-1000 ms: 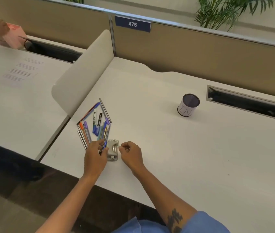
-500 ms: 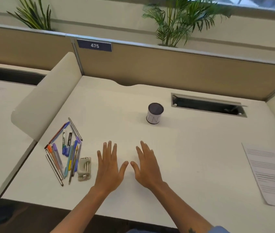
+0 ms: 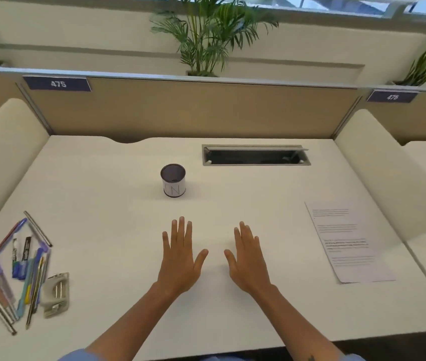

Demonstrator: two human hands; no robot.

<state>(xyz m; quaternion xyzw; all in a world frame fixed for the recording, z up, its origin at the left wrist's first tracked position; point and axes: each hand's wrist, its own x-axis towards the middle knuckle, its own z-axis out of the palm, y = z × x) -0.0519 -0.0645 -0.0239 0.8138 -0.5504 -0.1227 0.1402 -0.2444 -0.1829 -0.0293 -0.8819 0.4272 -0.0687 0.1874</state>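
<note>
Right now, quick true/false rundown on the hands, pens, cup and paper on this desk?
1. The left hand and right hand are flat, fingers straight, holding nothing. True.
2. The cup stands upright on the desk, beyond both hands. True.
3. A small grey case lies next to the pens. True.
4. The pens stand in the cup. False: they lie in a loose pile on the desk's left side, and nothing sticks out of the cup.
5. The right hand rests on the printed sheet. False: the sheet lies apart from that hand, further right.
</note>
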